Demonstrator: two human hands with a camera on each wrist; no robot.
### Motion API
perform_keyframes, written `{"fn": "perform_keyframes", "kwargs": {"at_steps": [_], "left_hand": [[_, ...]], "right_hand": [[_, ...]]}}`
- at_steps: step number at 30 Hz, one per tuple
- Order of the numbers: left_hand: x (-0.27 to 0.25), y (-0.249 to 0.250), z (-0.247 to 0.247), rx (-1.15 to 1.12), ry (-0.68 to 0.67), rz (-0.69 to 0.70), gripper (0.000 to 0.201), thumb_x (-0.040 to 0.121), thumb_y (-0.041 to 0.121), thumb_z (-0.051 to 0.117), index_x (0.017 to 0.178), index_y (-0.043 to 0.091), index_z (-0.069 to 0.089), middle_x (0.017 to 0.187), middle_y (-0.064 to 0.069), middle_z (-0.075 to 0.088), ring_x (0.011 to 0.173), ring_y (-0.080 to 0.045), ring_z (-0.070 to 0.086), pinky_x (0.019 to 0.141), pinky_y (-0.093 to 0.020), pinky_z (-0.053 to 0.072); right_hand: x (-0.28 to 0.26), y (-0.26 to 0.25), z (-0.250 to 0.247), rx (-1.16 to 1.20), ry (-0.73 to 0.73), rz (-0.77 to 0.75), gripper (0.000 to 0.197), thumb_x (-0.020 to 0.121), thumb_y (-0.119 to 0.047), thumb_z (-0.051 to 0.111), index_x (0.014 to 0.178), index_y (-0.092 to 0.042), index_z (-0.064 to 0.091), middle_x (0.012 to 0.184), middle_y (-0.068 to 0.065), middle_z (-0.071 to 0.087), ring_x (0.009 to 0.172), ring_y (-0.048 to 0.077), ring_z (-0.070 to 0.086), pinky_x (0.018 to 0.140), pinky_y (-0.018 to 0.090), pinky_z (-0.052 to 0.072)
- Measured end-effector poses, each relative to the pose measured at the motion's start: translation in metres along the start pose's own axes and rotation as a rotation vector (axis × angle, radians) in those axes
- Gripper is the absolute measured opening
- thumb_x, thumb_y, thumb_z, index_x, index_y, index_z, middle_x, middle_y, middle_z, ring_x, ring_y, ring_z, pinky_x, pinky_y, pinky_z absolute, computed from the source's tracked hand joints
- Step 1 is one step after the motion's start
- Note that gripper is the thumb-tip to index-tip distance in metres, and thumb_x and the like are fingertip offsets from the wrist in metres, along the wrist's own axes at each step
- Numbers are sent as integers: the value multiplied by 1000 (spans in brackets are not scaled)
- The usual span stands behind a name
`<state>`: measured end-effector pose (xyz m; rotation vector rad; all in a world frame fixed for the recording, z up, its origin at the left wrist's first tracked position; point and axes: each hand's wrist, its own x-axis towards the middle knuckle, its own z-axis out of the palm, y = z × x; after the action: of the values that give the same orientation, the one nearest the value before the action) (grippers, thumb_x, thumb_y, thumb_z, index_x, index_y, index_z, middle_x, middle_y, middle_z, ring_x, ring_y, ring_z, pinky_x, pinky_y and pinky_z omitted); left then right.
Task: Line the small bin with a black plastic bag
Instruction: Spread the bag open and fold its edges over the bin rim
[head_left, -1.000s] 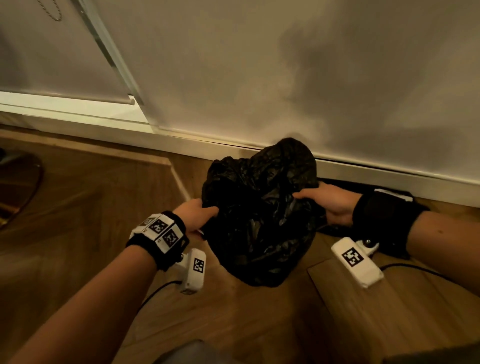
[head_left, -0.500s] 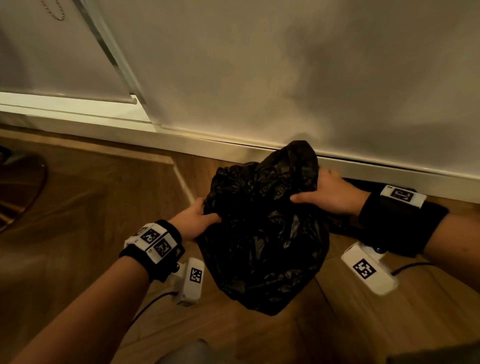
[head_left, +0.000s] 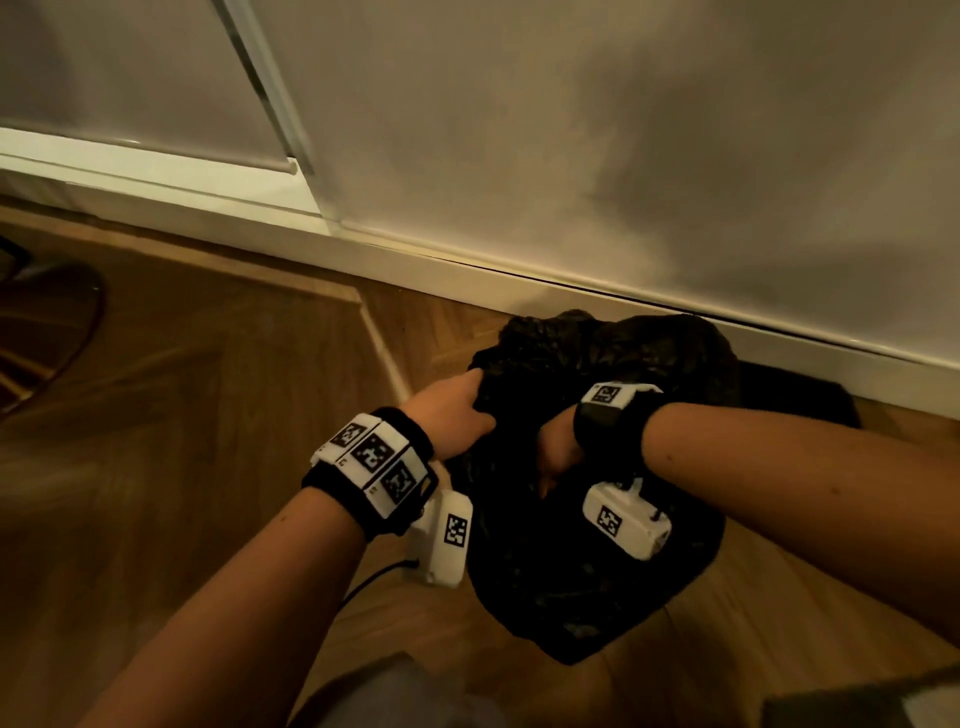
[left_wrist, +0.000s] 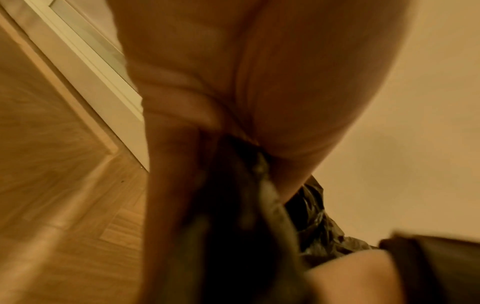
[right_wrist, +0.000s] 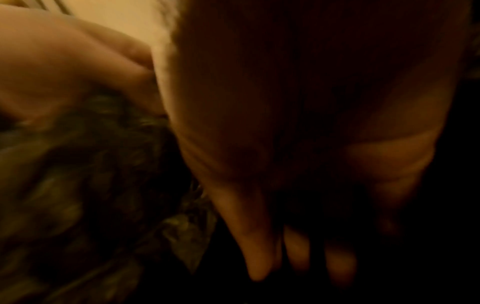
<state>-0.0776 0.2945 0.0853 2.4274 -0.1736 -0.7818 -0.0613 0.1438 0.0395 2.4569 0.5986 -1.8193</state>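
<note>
A crumpled black plastic bag bulges on the wooden floor close to the wall. My left hand pinches the bag's left edge; in the left wrist view black plastic runs between thumb and fingers. My right hand reaches down into the middle of the bag. The right wrist view shows its fingers stretched straight into the dark, with bag folds to the left. The bin itself is hidden under or behind the bag; I cannot make it out.
A white skirting board and a plain wall stand right behind the bag. A flat dark thing lies on the floor against the skirting to the right. Parquet floor spreads left, with a dark round object at the far left edge.
My right hand left the bag's upper right edge, came to the middle and pushed down into the bag. The left hand kept its pinch on the left edge.
</note>
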Motion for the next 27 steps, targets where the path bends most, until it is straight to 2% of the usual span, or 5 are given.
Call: {"fn": "perform_keyframes", "kwargs": {"at_steps": [3, 10, 16, 24, 27], "left_hand": [[-2, 3, 0, 14, -19, 27, 43, 91, 18, 54, 132, 13, 45, 129, -10, 56, 115, -25, 55, 91, -33, 46], [0, 1, -3, 17, -4, 20, 38, 91, 20, 54, 127, 12, 47, 124, -9, 59, 109, -24, 57, 85, -31, 46], [3, 10, 0, 4, -21, 26, 34, 90, 19, 53, 123, 12, 48, 117, -8, 59, 104, -24, 57, 84, -34, 48], [6, 8, -3, -16, -24, -15, 37, 91, 18, 53, 127, 12, 48, 124, -8, 58, 110, -24, 56, 84, -30, 44], [12, -3, -10, -68, -12, -70, 42, 91, 19, 54, 133, 14, 47, 127, -7, 58, 113, -24, 56, 91, -32, 46]], "right_hand": [[-2, 9, -3, 40, 180, 79, 41, 95, -14, 53, 133, 2, 50, 138, 20, 50, 127, 35, 47, 100, 35, 38], [-15, 12, -7, 192, 174, -61, 23, 93, 2, 44, 81, -3, 63, 73, 4, 72, 58, 7, 64, 52, 16, 50], [-15, -6, 3, 33, 261, 36, 38, 101, -10, 37, 135, 5, 46, 142, 21, 46, 130, 32, 44, 89, 25, 39], [-20, 6, 8, -23, 172, -15, 36, 96, -13, 48, 129, 0, 54, 134, 19, 54, 124, 33, 51, 88, 27, 41], [-31, 32, 17, -349, 15, 114, 52, 98, -37, 44, 142, -11, 42, 144, 13, 45, 130, 32, 43, 106, 37, 35]]}}
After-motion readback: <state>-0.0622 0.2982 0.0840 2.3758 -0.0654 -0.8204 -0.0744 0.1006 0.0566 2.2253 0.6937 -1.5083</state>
